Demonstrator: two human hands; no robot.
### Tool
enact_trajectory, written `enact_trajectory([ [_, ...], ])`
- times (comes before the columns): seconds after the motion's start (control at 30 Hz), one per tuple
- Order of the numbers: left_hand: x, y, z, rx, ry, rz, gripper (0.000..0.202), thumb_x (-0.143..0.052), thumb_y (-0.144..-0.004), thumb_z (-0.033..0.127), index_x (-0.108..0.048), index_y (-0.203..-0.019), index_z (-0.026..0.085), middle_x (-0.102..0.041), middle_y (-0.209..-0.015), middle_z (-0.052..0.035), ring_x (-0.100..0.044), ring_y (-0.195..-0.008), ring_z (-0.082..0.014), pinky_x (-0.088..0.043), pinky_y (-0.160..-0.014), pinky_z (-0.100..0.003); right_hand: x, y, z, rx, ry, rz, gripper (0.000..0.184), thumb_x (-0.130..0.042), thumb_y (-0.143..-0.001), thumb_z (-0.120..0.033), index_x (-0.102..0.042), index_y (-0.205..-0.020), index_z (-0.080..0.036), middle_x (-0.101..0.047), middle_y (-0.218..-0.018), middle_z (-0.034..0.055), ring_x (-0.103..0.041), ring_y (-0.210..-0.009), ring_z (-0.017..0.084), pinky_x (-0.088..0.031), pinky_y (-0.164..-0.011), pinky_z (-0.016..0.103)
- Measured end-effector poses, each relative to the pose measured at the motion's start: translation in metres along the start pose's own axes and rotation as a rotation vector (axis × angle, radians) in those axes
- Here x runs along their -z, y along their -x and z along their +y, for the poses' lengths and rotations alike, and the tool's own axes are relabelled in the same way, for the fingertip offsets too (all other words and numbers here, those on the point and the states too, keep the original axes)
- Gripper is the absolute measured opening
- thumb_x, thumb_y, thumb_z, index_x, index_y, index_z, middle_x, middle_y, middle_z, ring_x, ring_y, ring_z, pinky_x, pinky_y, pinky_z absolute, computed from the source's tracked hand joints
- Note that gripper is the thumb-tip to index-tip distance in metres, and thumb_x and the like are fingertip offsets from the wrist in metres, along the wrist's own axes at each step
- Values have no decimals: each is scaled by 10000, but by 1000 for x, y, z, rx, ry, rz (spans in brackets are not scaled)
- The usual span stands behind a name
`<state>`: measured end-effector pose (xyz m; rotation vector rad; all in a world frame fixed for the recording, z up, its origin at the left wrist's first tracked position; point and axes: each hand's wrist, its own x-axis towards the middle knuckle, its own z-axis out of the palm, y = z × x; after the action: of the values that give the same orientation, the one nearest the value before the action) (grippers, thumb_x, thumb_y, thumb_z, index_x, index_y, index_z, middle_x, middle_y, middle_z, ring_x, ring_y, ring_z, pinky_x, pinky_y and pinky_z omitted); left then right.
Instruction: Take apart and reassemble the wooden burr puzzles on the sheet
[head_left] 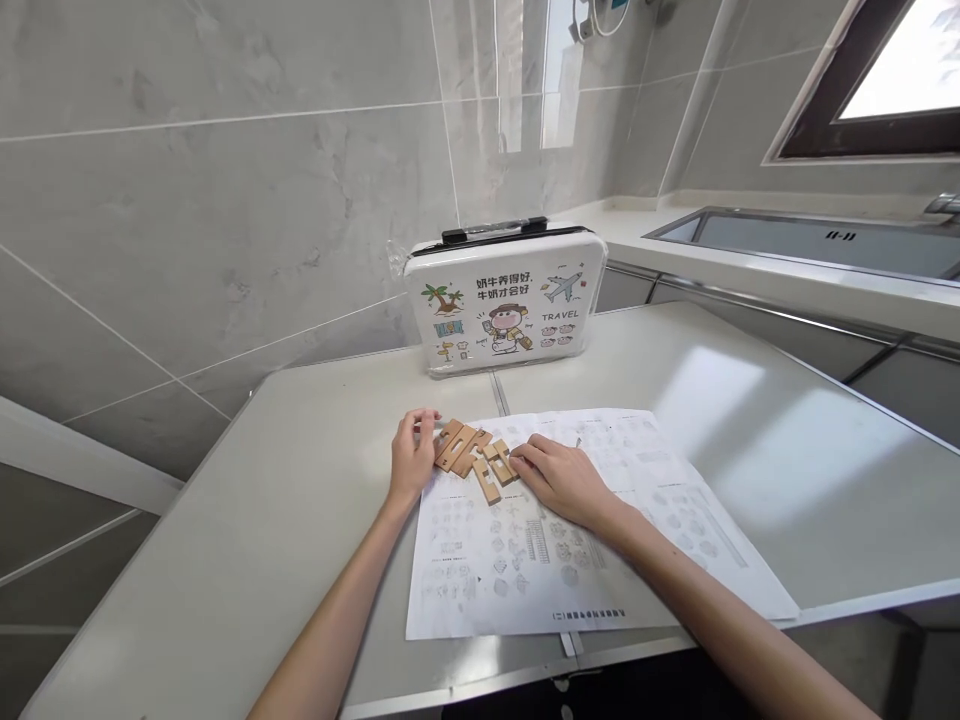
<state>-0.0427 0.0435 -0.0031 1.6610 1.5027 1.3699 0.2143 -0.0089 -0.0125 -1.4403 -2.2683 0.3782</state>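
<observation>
Several flat wooden puzzle pieces with notches and cut-outs lie in a loose row on a printed sheet [600, 590]. The darker brown pieces [450, 447] are on the left, overlapping or pressed close together. Lighter pieces, among them a notched wooden piece [489, 490], lie to the right. My left hand [411, 455] rests on its side at the left end of the row, fingers loosely curved and apart, with nothing visible in them. My right hand [559, 478] lies palm down over the sheet, its fingertips closed at the rightmost wooden puzzle piece [513, 466], partly hiding it.
A white cartoon-printed case [510, 300] with a black handle stands upright behind the sheet. The pale folding table [247, 540] has a seam down its middle. A grey tiled wall [262, 200] rises behind, and a counter with a sink [810, 240] is at right.
</observation>
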Motion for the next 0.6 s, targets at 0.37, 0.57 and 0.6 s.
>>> enact_trajectory([
  [0.37,-7,-23,-15,126,232,62,416,-554,-984,583,-643,-860,196,-585,-759,-1,-520,-616,-123,-448,-632,-255,11,-5,11,62,-67,-87,361,-405,-1117,-353,-749,-1058,-261,-647,-952,38,-607,-769,156,-322,-619,270],
  [0.57,-5,-24,-12,159,267,66,414,-570,-972,584,-633,-825,202,-559,-696,13,-477,-566,-121,-415,-587,-261,11,-7,14,96,-102,-89,342,-428,-1111,-337,-755,-1044,-260,-663,-949,33,-618,-786,156,-341,-628,268],
  [0.6,-4,-24,-11,164,269,62,410,-572,-972,581,-633,-824,203,-560,-697,13,-474,-566,-121,-412,-586,-261,11,-8,14,95,-109,-84,346,-427,-1112,-339,-755,-1040,-257,-667,-948,33,-620,-789,157,-348,-633,268],
])
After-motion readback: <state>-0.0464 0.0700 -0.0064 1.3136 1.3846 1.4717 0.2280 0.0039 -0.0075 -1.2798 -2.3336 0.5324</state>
